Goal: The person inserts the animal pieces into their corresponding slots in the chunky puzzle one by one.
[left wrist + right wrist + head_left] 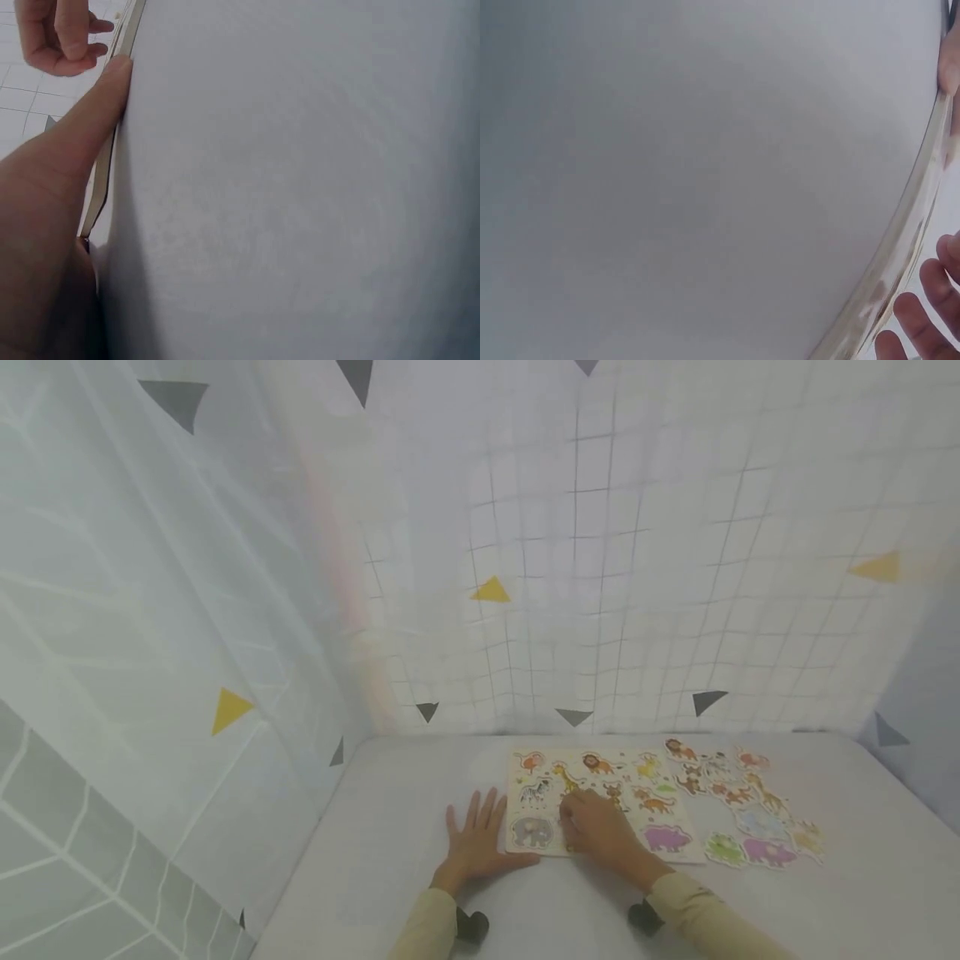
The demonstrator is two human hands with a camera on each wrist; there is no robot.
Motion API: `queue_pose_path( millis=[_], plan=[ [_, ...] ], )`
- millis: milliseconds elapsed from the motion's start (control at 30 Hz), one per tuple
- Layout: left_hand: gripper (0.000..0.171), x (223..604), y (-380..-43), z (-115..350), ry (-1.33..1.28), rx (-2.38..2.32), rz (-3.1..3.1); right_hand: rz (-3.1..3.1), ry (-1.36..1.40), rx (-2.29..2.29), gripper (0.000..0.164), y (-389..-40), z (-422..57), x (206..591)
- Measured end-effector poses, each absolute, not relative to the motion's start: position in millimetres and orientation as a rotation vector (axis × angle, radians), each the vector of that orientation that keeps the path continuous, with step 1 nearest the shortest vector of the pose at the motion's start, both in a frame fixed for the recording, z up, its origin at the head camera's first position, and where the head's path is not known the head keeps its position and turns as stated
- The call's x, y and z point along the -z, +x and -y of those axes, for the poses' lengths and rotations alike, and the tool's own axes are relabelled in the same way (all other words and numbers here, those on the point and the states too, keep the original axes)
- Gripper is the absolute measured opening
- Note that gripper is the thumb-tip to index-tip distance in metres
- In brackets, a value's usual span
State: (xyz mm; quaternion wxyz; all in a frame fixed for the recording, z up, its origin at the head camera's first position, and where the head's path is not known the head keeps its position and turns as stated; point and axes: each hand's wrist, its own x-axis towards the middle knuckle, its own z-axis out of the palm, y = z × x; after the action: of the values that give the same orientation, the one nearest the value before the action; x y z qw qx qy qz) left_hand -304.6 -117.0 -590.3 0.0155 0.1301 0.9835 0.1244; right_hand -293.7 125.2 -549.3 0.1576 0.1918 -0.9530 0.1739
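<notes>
Your L hand point(477, 847) is released, fingers spread on the tbl point(375, 843), thumb at the near edge of the animal puzzle bd point(557, 755). Your R hand point(600, 832) is over the bd's near-middle part, fingers bent; can't tell if they grip anything. Loose animal pcs point(759, 821) lie clustered by the bd's R edge.

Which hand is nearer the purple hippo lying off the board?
Right: right hand over the board, left of the purple hippo; left hand farther left, by the board's near-left corner.
</notes>
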Motion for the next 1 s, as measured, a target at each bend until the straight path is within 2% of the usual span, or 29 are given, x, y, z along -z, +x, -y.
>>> queue_pose_path(
  millis=[400, 800, 1000],
  plan=[
    [0.124, 590.0, -304.4, 117.7, 0.390, -0.388, -3.049, 2.861, 0.430, -0.623, 0.005, -296.3, -158.1, 535.1],
    [0.125, 593.4, -302.1, 117.8, 0.412, -0.449, -3.075, 3.029, 0.514, -0.725, 0.001, -286.1, -194.1, 513.9],
    [0.125, 592.1, -301.2, 117.0, 0.403, -0.459, -3.060, 3.027, 0.593, -0.685, 0.009, -283.0, -220.6, 510.9]
  ],
)
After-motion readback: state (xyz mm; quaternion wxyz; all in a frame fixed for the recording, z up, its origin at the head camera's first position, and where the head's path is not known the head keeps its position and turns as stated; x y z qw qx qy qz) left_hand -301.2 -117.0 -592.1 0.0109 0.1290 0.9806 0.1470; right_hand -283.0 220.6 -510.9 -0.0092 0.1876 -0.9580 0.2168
